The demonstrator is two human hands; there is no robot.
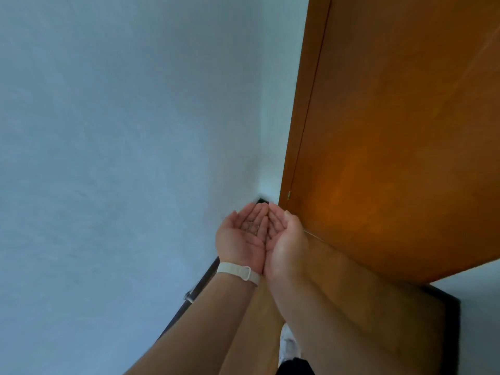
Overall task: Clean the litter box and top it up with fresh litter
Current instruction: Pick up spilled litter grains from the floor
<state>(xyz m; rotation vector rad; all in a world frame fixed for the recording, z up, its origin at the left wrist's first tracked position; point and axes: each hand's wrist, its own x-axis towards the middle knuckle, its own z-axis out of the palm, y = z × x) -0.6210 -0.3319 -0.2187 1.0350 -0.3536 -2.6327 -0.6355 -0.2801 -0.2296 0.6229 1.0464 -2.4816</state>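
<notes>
Your left hand [240,239] and right hand [287,239] meet edge to edge, palms up, fingers loosely curved into a shallow bowl, a shape that keeps small things from slipping out. A few pale grains [251,226] lie in the left palm, likely litter, though they are too small to be sure; the right palm looks bare. You hold them near the corner where blue wall [108,131] meets wooden door [392,131]. A white wristband [237,272] circles your left wrist. The litter box is out of view.
</notes>
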